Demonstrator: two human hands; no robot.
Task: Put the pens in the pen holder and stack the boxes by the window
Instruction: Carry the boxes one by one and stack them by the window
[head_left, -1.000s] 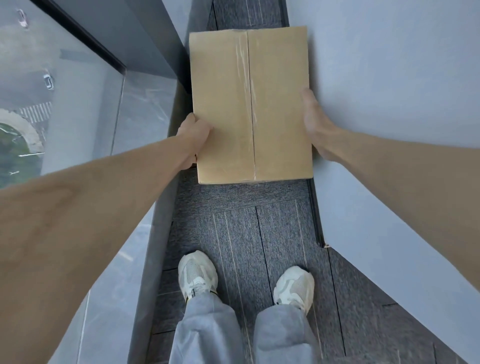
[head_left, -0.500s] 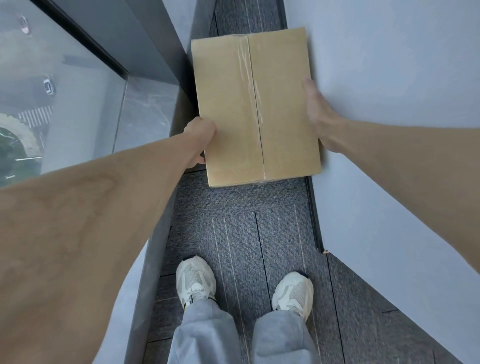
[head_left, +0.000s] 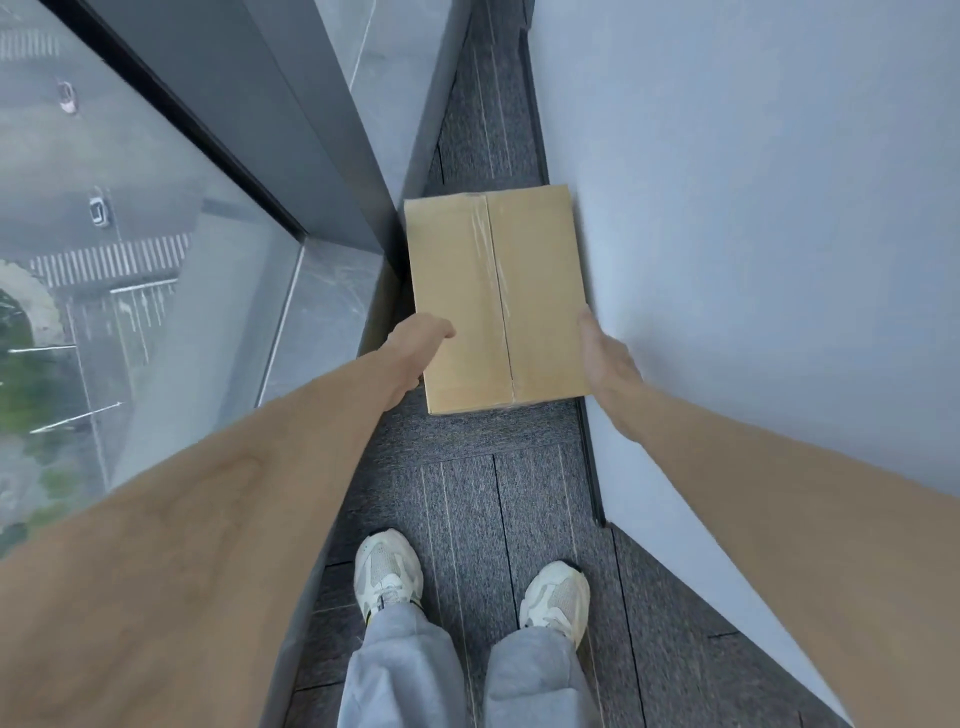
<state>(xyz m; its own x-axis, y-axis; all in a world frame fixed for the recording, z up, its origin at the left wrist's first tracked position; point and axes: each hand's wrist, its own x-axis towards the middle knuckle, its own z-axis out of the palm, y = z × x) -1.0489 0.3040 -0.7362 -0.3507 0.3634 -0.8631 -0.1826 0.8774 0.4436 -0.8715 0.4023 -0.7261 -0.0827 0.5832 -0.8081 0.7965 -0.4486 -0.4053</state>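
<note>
Head view: box (head_left: 493, 296) sits in the narrow strip between the window (head_left: 130, 208) on my left and the grey wall (head_left: 753, 208) on my right, its long side running away from me. Clear tape runs down the middle seam of its top. Its right edge is touching or just beside the wall, and its left edge is close to the sill (head_left: 322, 312). I cannot tell whether it rests on the carpet (head_left: 467, 493) or hangs just above it.

My left hand (head_left: 415, 348) grips the near left edge, one digit hooked over the top face and the rest curled down the side. My right hand (head_left: 605, 353) lies along the near right edge, squeezed between box and wall. Its thumb is straight along the top rim, but its fingers are hidden below, so I cannot tell whether they curl under.

Nearer me, two pale shoes (head_left: 387, 571) and grey trousers (head_left: 405, 670) stand on the carpet.
</note>
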